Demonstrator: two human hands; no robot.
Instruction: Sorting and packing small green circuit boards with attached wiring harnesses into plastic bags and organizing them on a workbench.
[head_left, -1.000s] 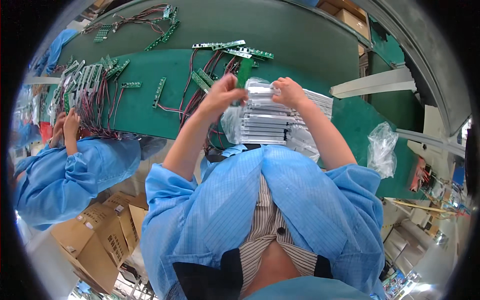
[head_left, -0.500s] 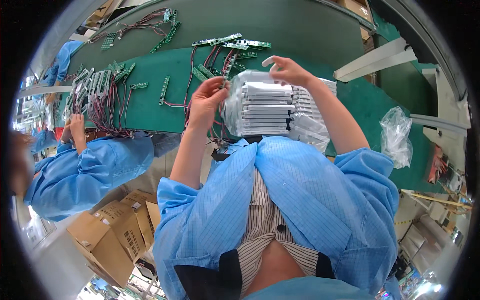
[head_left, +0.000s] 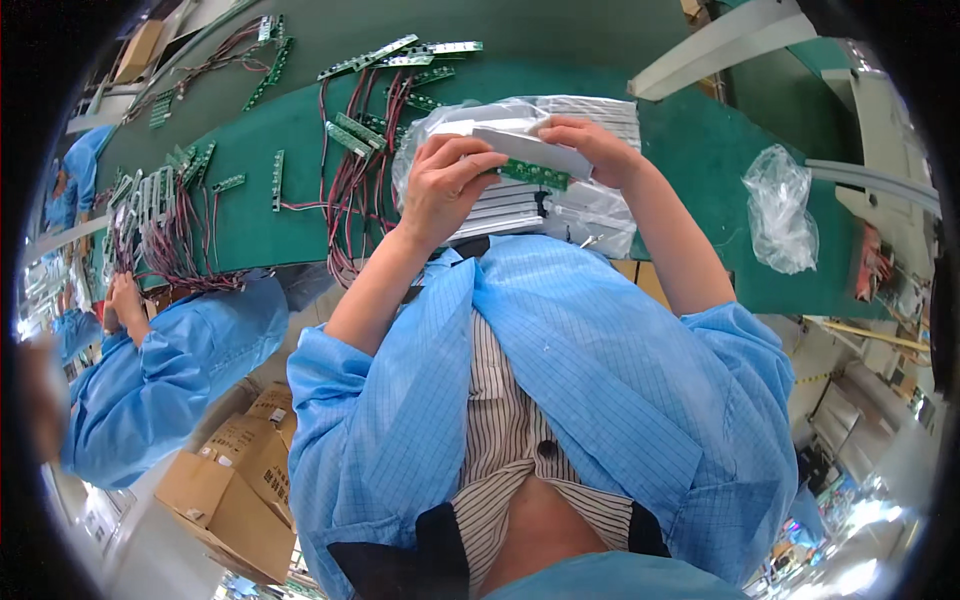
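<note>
Between my two hands is a long light-grey plastic housing [head_left: 530, 148], with a narrow green circuit board [head_left: 537, 174] along its near edge. My left hand [head_left: 440, 185] is closed, its fingers and thumb pinching the left end of the board beside the housing. At the other end, my right hand [head_left: 600, 152] grips the housing. Whether the board touches the housing cannot be made out. Below them lies a stack of similar white housings [head_left: 490, 218] on clear plastic wrap [head_left: 590, 210]. Loose green boards [head_left: 352, 135] with red and black wires [head_left: 345, 205] lie left of my left hand.
A crumpled clear bag [head_left: 780, 210] lies at the right of the green table [head_left: 690, 185]. White metal arms [head_left: 720, 48] reach over it. At left, a co-worker's hands [head_left: 125, 303] are near more wired boards [head_left: 165, 205]. Cardboard boxes [head_left: 235, 500] stand at lower left.
My right hand has come down and taken hold of a housing. My left hand has moved right with a circuit board, bringing it to the housing. The whole view has shifted slightly.
</note>
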